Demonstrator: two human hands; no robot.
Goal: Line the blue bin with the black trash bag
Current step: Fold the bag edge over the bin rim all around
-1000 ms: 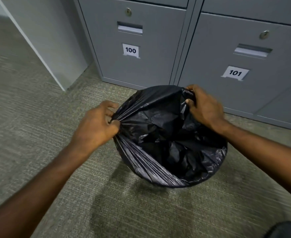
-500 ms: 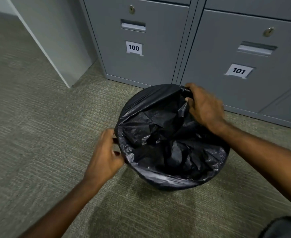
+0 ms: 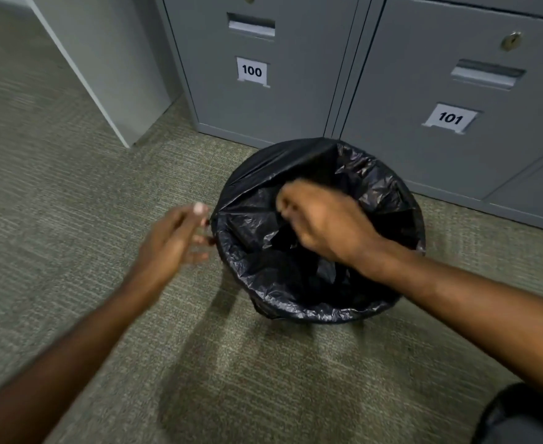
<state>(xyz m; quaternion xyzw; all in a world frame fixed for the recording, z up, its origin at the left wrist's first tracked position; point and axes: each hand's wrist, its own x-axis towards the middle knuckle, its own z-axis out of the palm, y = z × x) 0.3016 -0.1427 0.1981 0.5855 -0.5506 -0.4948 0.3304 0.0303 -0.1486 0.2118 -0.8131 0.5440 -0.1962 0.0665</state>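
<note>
Crinkled black plastic trash bag (image 3: 376,187): folded over bin rim all round, near done; my right hand (image 3: 324,222) blurred over the bag's mouth, grip unreadable, left hand (image 3: 174,241) spread, empty; interior apparently unpressed.

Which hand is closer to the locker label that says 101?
The right hand. It is over the open black trash bag, below and left of the 101 label. The left hand is farther left, outside the bag's left rim.
</note>
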